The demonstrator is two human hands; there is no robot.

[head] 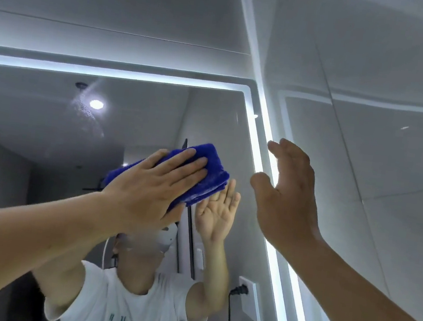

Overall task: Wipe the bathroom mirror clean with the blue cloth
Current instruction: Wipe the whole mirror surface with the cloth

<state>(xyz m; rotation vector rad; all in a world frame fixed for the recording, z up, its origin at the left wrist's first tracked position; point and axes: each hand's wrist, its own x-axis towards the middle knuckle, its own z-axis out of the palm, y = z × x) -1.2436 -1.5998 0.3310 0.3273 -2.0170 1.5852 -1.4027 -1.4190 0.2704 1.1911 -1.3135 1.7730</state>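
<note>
1. Blue cloth [212, 182], folded into a thick pad, lies flat against the bathroom mirror [35, 113] in its upper right part, a little inward from the right edge.
2. Left hand [152, 187] presses the cloth to the glass with straight, spread fingers laid over it; nothing is curled round the fabric.
3. Right hand [286, 198] is raised in the air just right of the cloth, palm turned toward the mirror, fingers loose and slightly bent, holding nothing. It sits in front of the mirror's right edge.
4. Lit white strip [254, 139] runs along the top and down the right side of the mirror, with a rounded corner.
5. Fine droplets or streaks [84, 112] mark the glass up and to the left of the cloth, around the reflected ceiling lamp [96, 104].
6. Reflections lower in the glass show a white T-shirt [129, 312] and a wall socket [250, 299] with a black plug.
7. Glossy grey wall tiles [399, 132] surround the mirror.
</note>
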